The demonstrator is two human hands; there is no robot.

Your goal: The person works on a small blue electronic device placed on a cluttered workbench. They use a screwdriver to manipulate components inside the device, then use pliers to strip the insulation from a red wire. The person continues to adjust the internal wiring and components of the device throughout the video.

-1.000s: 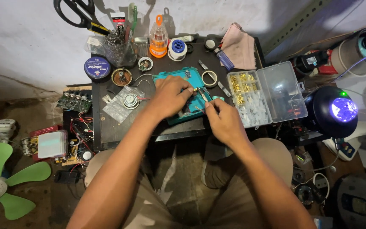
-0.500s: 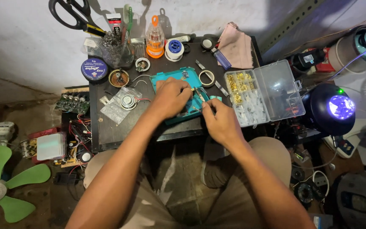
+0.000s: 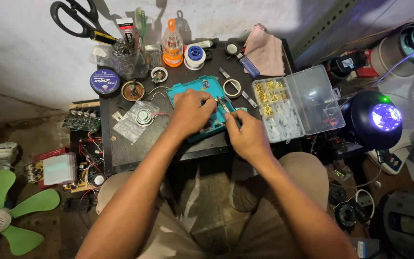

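Crowded table [image 3: 116, 148], hands on teal mat [image 3: 188, 88] (mid-table)

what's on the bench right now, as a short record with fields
left hand: resting on teal mat
right hand: at the mat's edge, pinching tweezers
right of mat: open clear parts box
left of mat: plastic bag
back wall: scissors, solder spool
floor left: green fan
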